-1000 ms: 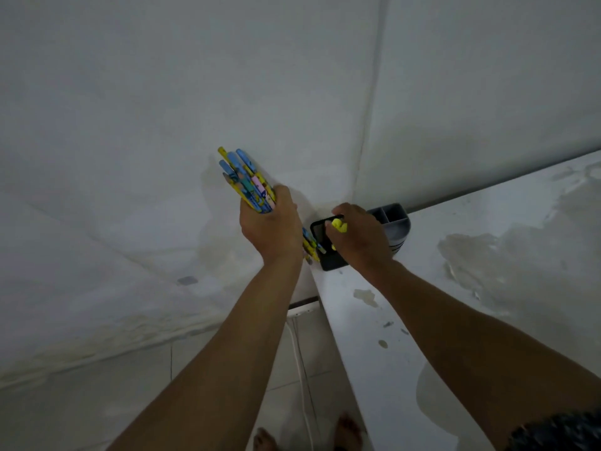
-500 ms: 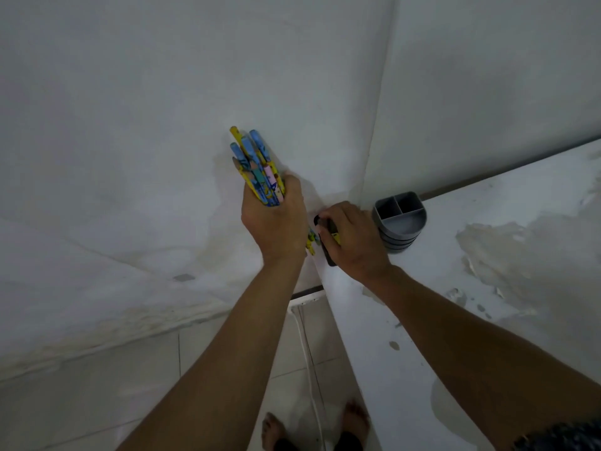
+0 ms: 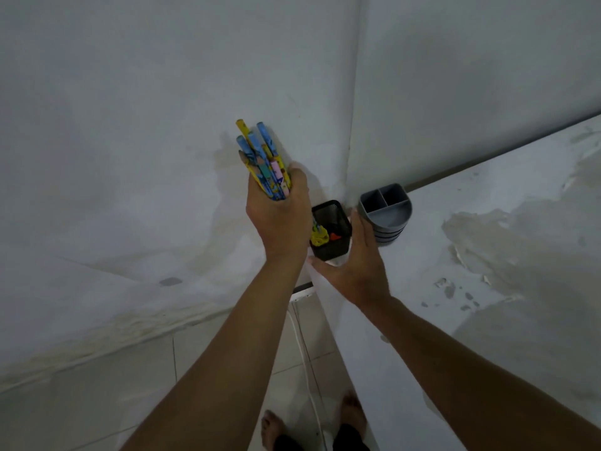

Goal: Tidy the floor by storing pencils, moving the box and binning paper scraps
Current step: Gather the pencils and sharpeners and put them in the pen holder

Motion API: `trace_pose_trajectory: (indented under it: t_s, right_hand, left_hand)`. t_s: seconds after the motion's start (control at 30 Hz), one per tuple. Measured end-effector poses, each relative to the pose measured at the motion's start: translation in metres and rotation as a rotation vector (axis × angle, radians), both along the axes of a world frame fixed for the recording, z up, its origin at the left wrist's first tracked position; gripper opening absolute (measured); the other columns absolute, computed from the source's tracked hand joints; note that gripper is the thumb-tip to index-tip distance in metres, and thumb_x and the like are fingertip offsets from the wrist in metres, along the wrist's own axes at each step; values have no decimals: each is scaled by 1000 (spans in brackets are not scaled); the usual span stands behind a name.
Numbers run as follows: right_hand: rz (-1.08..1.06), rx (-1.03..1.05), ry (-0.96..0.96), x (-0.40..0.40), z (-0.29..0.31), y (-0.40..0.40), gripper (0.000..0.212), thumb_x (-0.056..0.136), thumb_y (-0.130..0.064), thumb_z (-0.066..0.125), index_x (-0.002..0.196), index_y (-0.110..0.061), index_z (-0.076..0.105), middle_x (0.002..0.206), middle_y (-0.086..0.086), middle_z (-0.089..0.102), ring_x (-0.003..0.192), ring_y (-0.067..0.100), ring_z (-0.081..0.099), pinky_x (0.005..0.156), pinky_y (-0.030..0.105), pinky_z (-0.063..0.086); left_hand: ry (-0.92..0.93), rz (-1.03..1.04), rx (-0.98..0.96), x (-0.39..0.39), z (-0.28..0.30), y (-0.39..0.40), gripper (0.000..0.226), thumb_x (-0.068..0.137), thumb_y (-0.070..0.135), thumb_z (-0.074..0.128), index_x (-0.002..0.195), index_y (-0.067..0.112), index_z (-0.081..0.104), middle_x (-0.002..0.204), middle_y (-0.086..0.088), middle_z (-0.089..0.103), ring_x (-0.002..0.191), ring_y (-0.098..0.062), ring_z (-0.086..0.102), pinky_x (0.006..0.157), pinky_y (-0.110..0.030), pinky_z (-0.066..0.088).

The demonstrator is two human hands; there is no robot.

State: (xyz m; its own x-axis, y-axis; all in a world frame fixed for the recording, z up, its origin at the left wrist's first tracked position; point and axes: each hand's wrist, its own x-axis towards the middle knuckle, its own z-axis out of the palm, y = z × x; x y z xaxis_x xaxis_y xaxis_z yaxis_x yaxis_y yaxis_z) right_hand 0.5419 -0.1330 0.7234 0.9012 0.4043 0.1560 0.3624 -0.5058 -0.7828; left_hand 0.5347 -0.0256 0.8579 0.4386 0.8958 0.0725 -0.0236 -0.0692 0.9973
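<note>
Now, the left hand (image 3: 279, 216) has its fingers clamped on a bundle of blue and yellow patterned pencils (image 3: 265, 164) just above the black mesh pencil cup (image 3: 331, 229) on the white counter (image 3: 487, 255), while the right hand (image 3: 357, 265), fingers spread and empty, steadies it; best lowered points-first, slowly.

Your left hand (image 3: 279, 219) grips pencils (image 3: 263, 161) with glossy printed wraps, blue and yellow. The black holder (image 3: 331, 229) beside it is fine wire mesh, matt. The grey organiser (image 3: 385, 211) looks like smooth moulded plastic. The white worktop (image 3: 487, 239) is matt, its coating peeling in rough patches. Floor tiles (image 3: 156, 382) shine faintly.
</note>
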Motion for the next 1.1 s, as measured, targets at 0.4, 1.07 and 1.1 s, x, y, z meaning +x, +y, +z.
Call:
trace_pose_trajectory:
  t_s: [0.4,1.07,1.1]
  right_hand:
    - [-79,197,258,4,1,19,88,60,-57,79,131,-16,47,121,-1,61,112,13,59,94,35,54]
    - [-19,169,216,10,-7,15,90,60,-40,89,136,-17,45,125,1,59,117,16,57,92,42,55]
    - [-14,165,211,11,-7,15,90,61,-39,90,136,-17,45,125,1,59,116,16,57,91,42,55]
  left_hand:
    - [-7,-64,-21,16,-24,-16,13,88,12,61,85,23,55,81,-18,65,79,-36,67,71,-40,58]
    - [256,-205,-21,0,-81,5,23,79,29,78,94,12,70,84,3,74,77,-6,70,71,-27,60]
    - [260,-217,-5,-1,-82,6,25,79,30,79,95,12,71,85,3,74,77,-4,70,70,-23,59]
